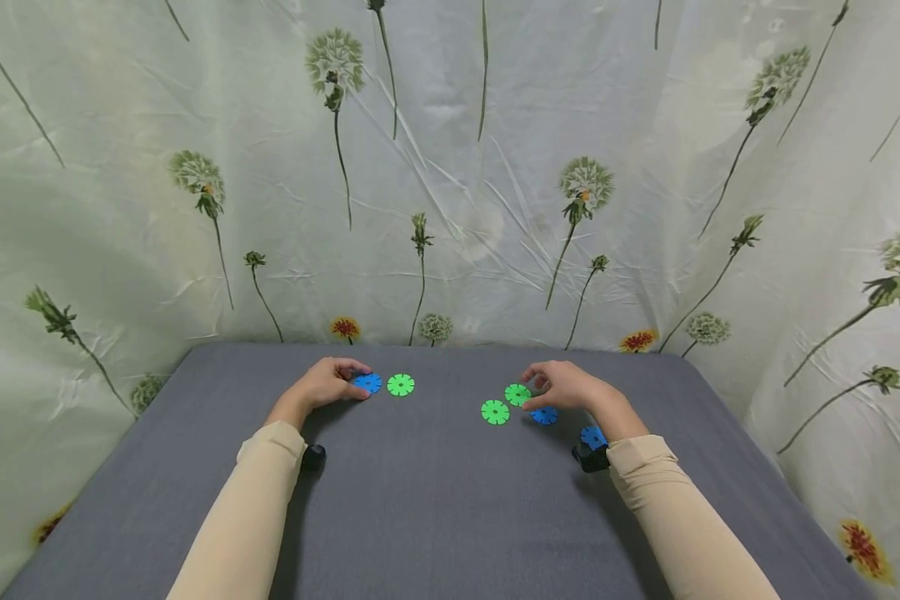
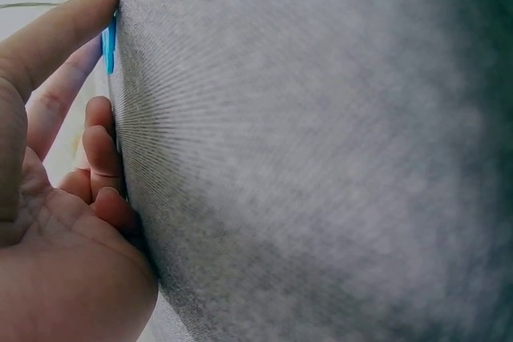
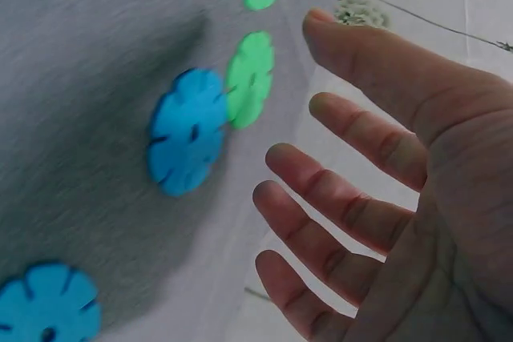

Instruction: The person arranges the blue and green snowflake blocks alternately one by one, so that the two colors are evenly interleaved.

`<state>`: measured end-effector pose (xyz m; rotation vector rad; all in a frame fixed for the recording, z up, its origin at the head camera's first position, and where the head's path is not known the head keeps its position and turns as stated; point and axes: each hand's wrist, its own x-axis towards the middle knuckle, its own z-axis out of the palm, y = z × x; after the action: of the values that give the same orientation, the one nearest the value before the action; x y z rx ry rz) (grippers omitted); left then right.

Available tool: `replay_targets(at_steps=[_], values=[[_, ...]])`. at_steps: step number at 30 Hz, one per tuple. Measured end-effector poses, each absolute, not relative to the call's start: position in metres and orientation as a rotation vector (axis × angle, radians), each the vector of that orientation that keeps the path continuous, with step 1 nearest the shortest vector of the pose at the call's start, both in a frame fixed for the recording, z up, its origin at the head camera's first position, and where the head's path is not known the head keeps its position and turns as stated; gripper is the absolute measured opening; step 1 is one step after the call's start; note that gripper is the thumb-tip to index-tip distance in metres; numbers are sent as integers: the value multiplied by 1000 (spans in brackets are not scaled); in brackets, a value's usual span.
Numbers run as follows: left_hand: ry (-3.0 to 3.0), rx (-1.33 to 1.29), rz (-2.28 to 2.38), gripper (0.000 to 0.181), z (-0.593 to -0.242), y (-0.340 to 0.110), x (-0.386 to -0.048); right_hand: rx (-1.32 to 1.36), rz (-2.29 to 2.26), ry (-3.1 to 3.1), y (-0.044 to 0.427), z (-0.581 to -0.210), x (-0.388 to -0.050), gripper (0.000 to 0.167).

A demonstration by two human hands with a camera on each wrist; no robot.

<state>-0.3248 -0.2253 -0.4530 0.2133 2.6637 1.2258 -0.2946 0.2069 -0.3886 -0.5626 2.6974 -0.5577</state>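
On the far left of the table, my left hand (image 1: 325, 384) pinches a blue notched plastic disc (image 1: 368, 383) between thumb and fingers, the disc lying flat. Edge-on, that blue disc (image 2: 111, 52) shows under the fingertips in the left wrist view. Just right of it lies a green notched disc (image 1: 401, 385). My right hand (image 1: 567, 388) hovers with parted, gently bent fingers and holds nothing. Below it are a green disc (image 1: 517, 394) and a blue disc (image 3: 188, 132), partly covered by the hand in the head view. Another green disc (image 1: 495, 412) lies to their left.
One more blue disc (image 1: 592, 437) lies near my right wrist, partly hidden by the dark wrist camera (image 1: 591, 457). Grey cloth covers the table (image 1: 435, 500). Behind it hangs a pale curtain (image 1: 465, 208) printed with dandelions.
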Motion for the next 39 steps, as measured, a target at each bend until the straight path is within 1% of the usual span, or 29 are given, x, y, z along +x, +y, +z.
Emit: replay_targets(at_steps=[8, 14, 33, 39], values=[[2671, 213, 1210, 48, -452, -224, -324, -431, -496, 2753, 222, -403, -285, 56], [2669, 201, 1211, 48, -454, -224, -325, -452, -504, 2789, 230, -414, -284, 52], [2671, 208, 1214, 49, -453, -223, -326, -386, -504, 2875, 230, -421, -279, 40], [2673, 203, 1199, 48, -453, -224, -327, -385, -534, 2897, 229, -425, -277, 41]])
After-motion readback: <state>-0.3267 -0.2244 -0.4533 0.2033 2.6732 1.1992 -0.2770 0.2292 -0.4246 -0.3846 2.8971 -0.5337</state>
